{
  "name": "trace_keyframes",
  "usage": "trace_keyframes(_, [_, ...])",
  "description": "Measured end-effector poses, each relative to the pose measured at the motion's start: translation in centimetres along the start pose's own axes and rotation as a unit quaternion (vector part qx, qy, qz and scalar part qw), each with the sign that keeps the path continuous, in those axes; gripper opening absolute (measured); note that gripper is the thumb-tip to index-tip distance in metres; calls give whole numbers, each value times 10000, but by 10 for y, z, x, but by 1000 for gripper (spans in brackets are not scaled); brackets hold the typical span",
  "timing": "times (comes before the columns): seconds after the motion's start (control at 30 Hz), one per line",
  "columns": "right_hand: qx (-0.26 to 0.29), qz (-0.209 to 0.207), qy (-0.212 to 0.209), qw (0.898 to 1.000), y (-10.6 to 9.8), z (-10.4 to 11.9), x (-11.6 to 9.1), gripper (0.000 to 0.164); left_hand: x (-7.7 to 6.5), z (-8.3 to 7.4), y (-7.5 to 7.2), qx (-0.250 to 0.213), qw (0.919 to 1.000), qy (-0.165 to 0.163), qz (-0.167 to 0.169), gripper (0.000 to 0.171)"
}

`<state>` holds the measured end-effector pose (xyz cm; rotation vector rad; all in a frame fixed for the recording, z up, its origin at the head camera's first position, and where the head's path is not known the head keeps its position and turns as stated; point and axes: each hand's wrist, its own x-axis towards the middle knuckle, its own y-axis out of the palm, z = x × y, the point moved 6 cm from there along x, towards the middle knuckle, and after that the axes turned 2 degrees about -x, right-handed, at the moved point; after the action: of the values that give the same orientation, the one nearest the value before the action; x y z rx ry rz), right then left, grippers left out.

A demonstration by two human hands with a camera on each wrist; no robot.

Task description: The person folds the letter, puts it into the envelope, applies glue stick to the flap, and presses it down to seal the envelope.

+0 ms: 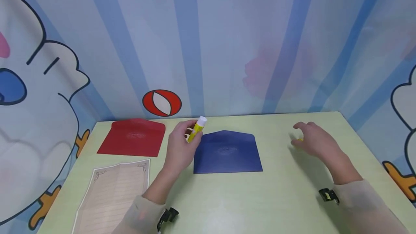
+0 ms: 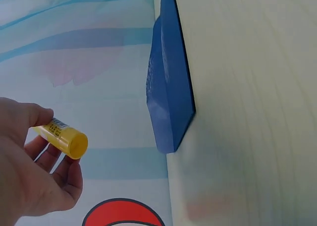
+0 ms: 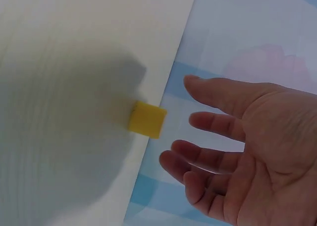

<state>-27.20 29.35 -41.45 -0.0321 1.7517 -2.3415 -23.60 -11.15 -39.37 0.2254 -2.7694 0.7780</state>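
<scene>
My left hand (image 1: 179,148) pinches a yellow glue stick (image 1: 196,131) between thumb and fingers, its white end tilted up and to the right. In the left wrist view the yellow base of the glue stick (image 2: 64,139) and some print on its side show. Just right of that hand lies a dark blue envelope (image 1: 227,156), its flap at the far side. On the right, my right hand (image 1: 315,141) hovers with fingers loosely bent and apart. A small yellow cap (image 3: 147,119) stands on the table near its fingertips, not touched by them.
A red envelope (image 1: 132,142) lies at the back left of the pale table (image 1: 227,205). In front of it is a cream sheet of lined letter paper (image 1: 113,194) with a decorated border. A printed cloth backdrop (image 1: 224,46) rises behind the table's far edge.
</scene>
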Motion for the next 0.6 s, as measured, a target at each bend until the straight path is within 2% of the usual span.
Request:
trace_keyframes(0.17, [-21,345,53,9994,8,-10,2,62,1,-1,2,692,9966,451,78,46])
trace_keyframes(0.37, [9,400,11,9992,15,-13,5,55,3,-5,6,1462,9838,1032,84,46])
trace_keyframes(0.6, [73,353,-38,9993,19,-13,9,37,3,-5,12,1585,9794,1226,253,43])
